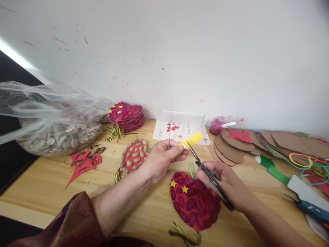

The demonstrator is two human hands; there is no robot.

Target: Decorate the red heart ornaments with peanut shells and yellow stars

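Between the fingertips of my left hand is a strip of yellow paper with a small white star on its near end. My right hand grips black-handled scissors, whose blades meet the strip close to my left fingers. Below both hands lies a round red ornament covered in purple-dyed shells, with yellow stars, a green loop at its top and a tassel beneath. Partly behind my left wrist, a second red ornament carries undyed tan shells.
A plastic bag of shells stands at left, near red paper scraps and stacked purple ornaments. Behind my hands lies a written sheet with red stars. Right are a pink-stained cup, cardboard discs and a blue tool.
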